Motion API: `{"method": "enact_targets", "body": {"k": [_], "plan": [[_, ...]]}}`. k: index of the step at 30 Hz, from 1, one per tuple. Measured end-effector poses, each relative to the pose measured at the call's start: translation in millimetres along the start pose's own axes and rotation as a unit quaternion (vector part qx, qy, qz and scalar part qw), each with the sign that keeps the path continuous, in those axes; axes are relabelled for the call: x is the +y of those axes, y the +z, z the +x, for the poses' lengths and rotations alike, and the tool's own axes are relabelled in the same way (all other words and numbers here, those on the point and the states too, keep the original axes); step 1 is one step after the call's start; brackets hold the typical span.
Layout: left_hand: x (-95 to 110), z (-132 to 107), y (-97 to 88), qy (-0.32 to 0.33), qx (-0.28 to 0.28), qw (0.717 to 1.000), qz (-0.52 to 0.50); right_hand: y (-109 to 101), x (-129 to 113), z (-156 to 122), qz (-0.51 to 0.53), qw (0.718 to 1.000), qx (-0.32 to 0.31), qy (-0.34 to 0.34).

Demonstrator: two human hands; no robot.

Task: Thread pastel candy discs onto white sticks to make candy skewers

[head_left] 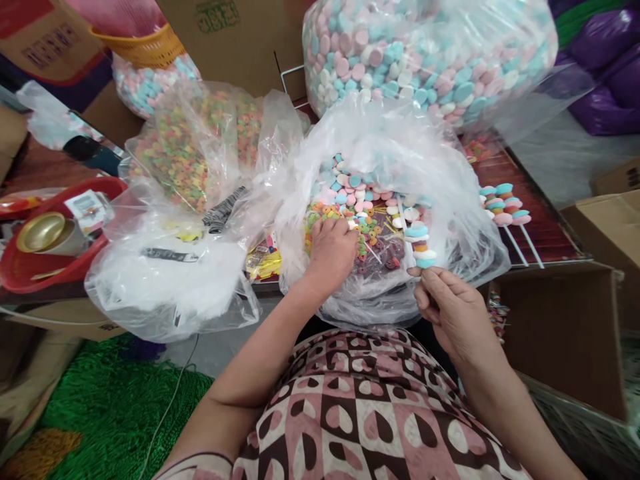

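Observation:
My right hand [445,293] pinches the lower end of a candy skewer [421,245], held upright and stacked with blue, white and pink marshmallows and an orange piece between them. My left hand [334,250] reaches palm down into an opened clear plastic bag [453,193], fingers a little apart over the ring-shaped gummies [370,230]; its fingertips are partly hidden among them. Pastel marshmallows [354,181] lie behind the gummies in the same bag, with thin white sticks nearby. To the right, two finished-looking marshmallow skewers [505,203] rest at the table's edge.
A large bag of marshmallows [430,60] stands at the back, and a bag of gummy rings [195,147] at back left. White plastic bags [170,280] and a red basket [113,190] sit on the left. Below right is an open cardboard box [560,327].

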State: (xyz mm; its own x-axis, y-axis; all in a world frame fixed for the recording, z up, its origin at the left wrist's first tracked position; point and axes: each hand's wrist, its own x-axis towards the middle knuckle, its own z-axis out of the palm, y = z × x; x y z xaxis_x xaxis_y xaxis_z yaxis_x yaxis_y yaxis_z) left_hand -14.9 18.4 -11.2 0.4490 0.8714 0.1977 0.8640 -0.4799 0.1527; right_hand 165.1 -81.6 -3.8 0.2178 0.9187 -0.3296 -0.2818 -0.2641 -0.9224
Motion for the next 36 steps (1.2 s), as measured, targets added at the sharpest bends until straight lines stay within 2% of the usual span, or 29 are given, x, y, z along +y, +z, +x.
{"method": "enact_targets", "body": {"k": [3, 10, 14, 17, 19, 20, 21, 23, 25, 26, 27, 29, 32, 34, 36], "plan": [[-4, 0, -2.6, 0.022, -0.015, 1.0, 0.013, 0, 4, -2, -0.004, 1.0, -0.006, 0.012], [-1, -6, -4.7, 0.026, -0.024, 0.999, 0.001, 0, 19, -2, -0.05, 0.997, -0.047, 0.021], [-1, -3, -5.0, 0.023, -0.029, 0.999, 0.007, -1, 21, -2, -0.06, 0.997, -0.043, 0.016], [-5, -1, -4.6, -0.002, 0.004, 0.999, -0.055, -4, 22, -2, -0.064, 0.997, -0.044, 0.017], [-7, 0, -5.2, -0.034, 0.033, 0.984, -0.17, -6, 24, -3, -0.078, 0.996, -0.052, 0.012], [-8, 0, -5.7, -0.055, 0.046, 0.964, -0.255, -7, 25, -3, -0.09, 0.994, -0.061, 0.007], [-8, -1, -6.2, -0.078, 0.055, 0.931, -0.353, -7, 26, -3, -0.103, 0.992, -0.071, -0.001], [-6, -1, -6.4, -0.125, 0.068, 0.826, -0.546, -7, 27, -4, -0.128, 0.987, -0.096, -0.02], [-2, 0, -5.6, -0.169, 0.077, 0.712, -0.677, -6, 29, -4, -0.144, 0.983, -0.108, -0.036], [0, 0, -4.9, -0.185, 0.078, 0.67, -0.715, -5, 29, -4, -0.149, 0.982, -0.109, -0.04], [2, 0, -4.1, -0.196, 0.076, 0.64, -0.739, -5, 29, -4, -0.153, 0.981, -0.108, -0.043], [6, 0, -2.5, -0.206, 0.07, 0.608, -0.764, -4, 28, -5, -0.161, 0.98, -0.105, -0.046], [9, 0, -0.3, -0.214, 0.081, 0.587, -0.776, -2, 26, -6, -0.175, 0.978, -0.101, -0.053], [9, 0, 1.7, -0.22, 0.094, 0.585, -0.775, -1, 24, -6, -0.184, 0.976, -0.1, -0.059], [8, 0, 4.6, -0.212, 0.092, 0.6, -0.766, 1, 22, -6, -0.195, 0.974, -0.101, -0.064]]}}
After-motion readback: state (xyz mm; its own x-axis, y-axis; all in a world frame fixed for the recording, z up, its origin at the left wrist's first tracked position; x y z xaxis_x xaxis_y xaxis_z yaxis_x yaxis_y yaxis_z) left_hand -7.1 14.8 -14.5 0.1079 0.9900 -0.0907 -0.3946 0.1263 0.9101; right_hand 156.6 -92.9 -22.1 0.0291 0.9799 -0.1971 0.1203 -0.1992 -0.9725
